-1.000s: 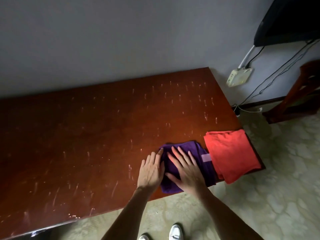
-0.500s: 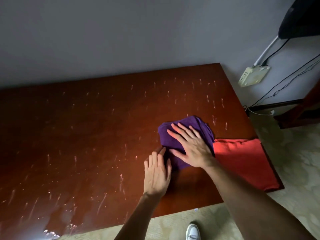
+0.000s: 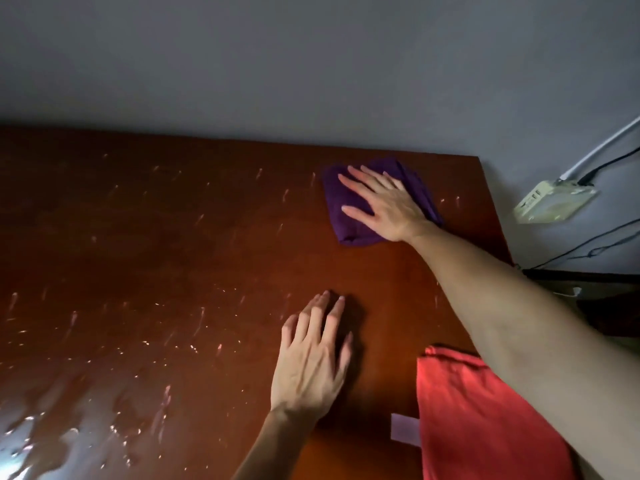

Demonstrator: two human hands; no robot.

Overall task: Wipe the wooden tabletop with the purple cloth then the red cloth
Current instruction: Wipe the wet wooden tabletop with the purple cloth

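The purple cloth [image 3: 346, 221] lies folded on the wooden tabletop [image 3: 173, 254] near its far right corner. My right hand [image 3: 384, 206] presses flat on it with fingers spread and straight. My left hand [image 3: 311, 358] rests flat on the bare wood nearer to me, apart from both cloths. The red cloth [image 3: 485, 427] lies folded at the near right of the table, partly under my right forearm. Pale streaks and wet patches cover the left and middle of the tabletop.
A grey wall runs along the table's far edge. A beige power adapter [image 3: 550, 202] with cables hangs on the wall to the right. A small pale tag [image 3: 403, 429] lies beside the red cloth. The table's right edge drops to the floor.
My right hand has pushed the purple cloth away from me toward the far right corner. My left hand stayed flat on the wood. The view has moved closer over the table.
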